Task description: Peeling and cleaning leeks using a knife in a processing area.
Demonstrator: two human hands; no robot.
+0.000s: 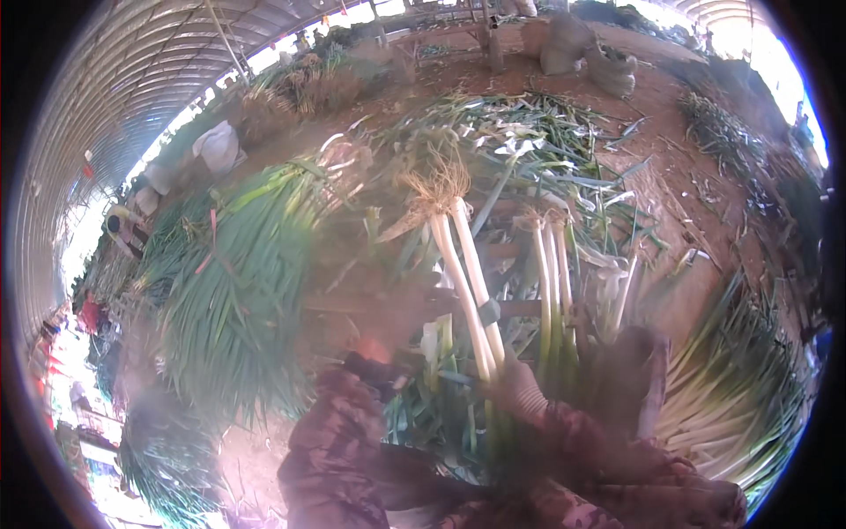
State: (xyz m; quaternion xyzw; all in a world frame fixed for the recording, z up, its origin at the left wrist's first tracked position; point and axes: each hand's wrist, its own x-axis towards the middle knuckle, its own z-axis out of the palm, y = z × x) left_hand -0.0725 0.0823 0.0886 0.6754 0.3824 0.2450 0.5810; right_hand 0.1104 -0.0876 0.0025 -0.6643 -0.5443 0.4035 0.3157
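Observation:
Two long white green onions stand roots up, their brown root tufts at the top. My right hand, below a ribbed cuff, is closed round their lower part; a small grey-green patch shows across one stalk. My left hand is blurred beyond the dark cuff of its sleeve, left of these stalks; its fingers cannot be made out. Just right of the held stalks, more green onions stand upright with roots at the top. Cut leaves and stalks lie under and between my arms.
A large heap of green onions lies on the left, another pile at the lower right. Leaf trimmings cover the ground ahead. Sacks stand far back near a wooden frame; a white sack is at the far left.

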